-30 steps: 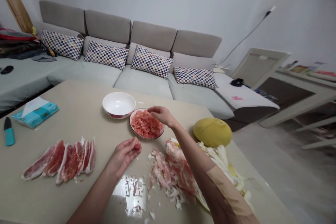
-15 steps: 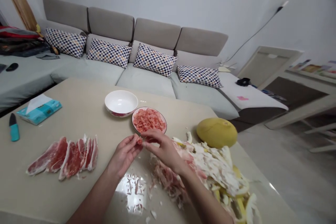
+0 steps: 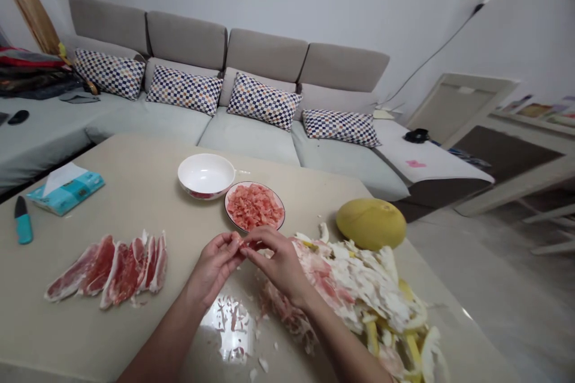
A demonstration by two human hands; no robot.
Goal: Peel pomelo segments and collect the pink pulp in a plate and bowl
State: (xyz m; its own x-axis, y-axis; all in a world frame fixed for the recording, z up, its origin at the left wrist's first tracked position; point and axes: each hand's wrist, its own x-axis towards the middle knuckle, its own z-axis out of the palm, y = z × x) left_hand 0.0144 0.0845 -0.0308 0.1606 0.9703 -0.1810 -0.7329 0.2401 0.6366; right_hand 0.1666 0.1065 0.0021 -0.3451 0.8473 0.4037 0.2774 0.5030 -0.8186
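Observation:
Between my two hands is a small piece of red pomelo flesh (image 3: 240, 243), partly hidden by the fingers. My left hand (image 3: 217, 266) holds it between thumb and fingers. From the other side, my right hand (image 3: 277, 257) pinches at the same piece, its fingertips meeting the left ones. Just beyond the hands stands a dark-rimmed plate (image 3: 281, 215) heaped with peeled pomelo pulp (image 3: 254, 206). A row of pomelo segments (image 3: 121, 269), some with pale membrane on, lies on the left. Under and beside my right forearm spreads a pile of peel and membranes (image 3: 366, 281).
A white bowl (image 3: 206, 175) sits left of the plate. A whole yellow-green pomelo (image 3: 371, 224) rests at the table's right edge. Farther left are a blue tissue pack (image 3: 67, 189) and a knife with a teal handle (image 3: 24, 228). Behind the table (image 3: 148, 158) runs a sofa (image 3: 251, 137).
My right fingertips have moved in to the left hand and now pinch the pomelo piece. The view has shifted very slightly; the other things lie as before.

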